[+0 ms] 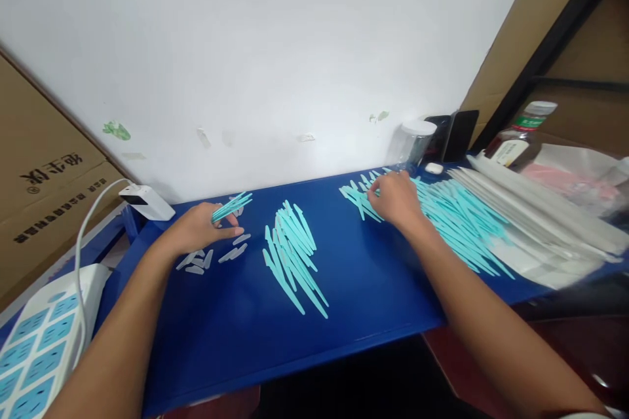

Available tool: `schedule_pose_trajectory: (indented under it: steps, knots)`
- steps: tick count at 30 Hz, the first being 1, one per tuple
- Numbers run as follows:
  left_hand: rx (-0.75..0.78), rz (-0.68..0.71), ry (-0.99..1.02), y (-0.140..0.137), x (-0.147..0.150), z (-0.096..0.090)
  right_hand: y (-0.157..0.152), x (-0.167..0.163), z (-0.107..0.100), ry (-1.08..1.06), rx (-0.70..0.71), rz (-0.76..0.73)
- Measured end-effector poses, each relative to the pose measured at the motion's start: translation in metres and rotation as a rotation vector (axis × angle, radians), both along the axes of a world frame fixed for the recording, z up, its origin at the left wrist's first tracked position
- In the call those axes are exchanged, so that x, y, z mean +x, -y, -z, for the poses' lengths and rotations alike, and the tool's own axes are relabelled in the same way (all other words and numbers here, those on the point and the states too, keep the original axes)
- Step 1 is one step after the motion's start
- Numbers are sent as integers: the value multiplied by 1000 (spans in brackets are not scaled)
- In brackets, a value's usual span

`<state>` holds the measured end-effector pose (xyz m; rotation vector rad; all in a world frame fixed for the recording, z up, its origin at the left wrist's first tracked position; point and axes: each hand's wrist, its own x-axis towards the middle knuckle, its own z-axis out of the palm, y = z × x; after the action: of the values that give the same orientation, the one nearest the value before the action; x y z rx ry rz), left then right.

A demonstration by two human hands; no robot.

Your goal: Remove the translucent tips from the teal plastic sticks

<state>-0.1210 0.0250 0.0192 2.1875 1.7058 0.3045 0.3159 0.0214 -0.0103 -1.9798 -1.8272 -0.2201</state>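
My left hand (199, 229) is closed round a small bunch of slim turquoise eyebrow razors (232, 207), their ends poking out past the fingers. Small translucent blade covers (196, 262) lie scattered beneath and beside it. A loose heap of the same razors (292, 252) rests in the middle of the blue table (344, 321). At the right, my right hand (397, 198) is over the near left end of a larger razor pile (462, 222). Its fingertips are pinched together there; whatever is between them is hidden.
White packets (535, 209) are stacked at the right, beside a sauce bottle (518, 134). Against the wall stand a lidded clear jar (415, 141) and a dark phone (460, 134). A power strip (44, 347), a white device (146, 201) and a cardboard box (49, 196) occupy the left.
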Motion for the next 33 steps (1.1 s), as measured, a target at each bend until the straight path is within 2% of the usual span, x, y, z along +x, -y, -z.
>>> schedule_pose_trajectory:
  steps: [2, 4, 7, 10, 14, 17, 24, 27, 30, 33]
  knots:
    - [-22, 13, -29, 0, -1, 2, 1, -9, 3, -47, 19, -81]
    - [-49, 34, -64, 0, 2, 4, 7, -27, 8, -174, 8, -241]
    - [-95, 95, -76, 1, 10, 7, 20, -62, 15, -337, -80, -438]
    - [-68, 135, -57, 1, 19, 11, 30, -88, 20, -325, -167, -538]
    - [7, 180, -6, 2, 32, 18, 31, -94, 22, -277, -238, -513]
    - [49, 156, 31, 3, 36, 20, 27, -88, 22, -275, -241, -471]
    - [119, 40, 220, 9, 45, 9, 20, -69, 21, -363, -229, -444]
    - [92, -7, 380, 14, 52, 6, 18, -65, 17, -552, -209, -521]
    - [-2, -65, 574, 18, 57, 7, 19, -66, 12, -895, -163, -641]
    - [-83, -110, 695, 20, 61, 11, 22, -69, 6, -1100, -178, -654]
